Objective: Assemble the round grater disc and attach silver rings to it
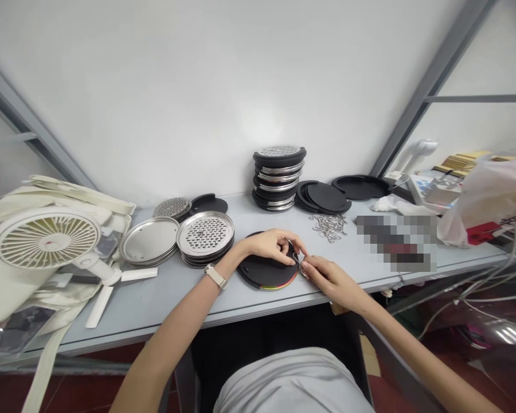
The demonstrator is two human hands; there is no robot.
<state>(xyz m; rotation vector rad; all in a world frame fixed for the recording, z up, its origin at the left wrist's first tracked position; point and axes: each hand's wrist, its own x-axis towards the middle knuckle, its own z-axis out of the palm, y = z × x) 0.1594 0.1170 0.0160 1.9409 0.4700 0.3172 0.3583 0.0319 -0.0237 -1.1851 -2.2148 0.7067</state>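
Note:
A round black disc (258, 269) with a red and yellow shiny strip on its near edge lies flat in front of me. My left hand (275, 245) rests over its far right part, fingers curled, with thumb and forefinger around a small metal wire loop (296, 258) at the right edge. From the right, my right hand (329, 278) pinches the same wire at the disc's rim; its fingertips partly hide the wire. Whether the loop passes through the disc I cannot tell. Beyond my right hand lies a loose pile of similar wire pieces (329, 226).
Stacked metal grater plates (205, 234) and plain metal plates (149, 241) stand to the left, beside a white fan (49, 238). A tall stack of black and metal discs (278, 178) stands behind. Black lids (327, 197) and a plastic bag (494, 195) are at right.

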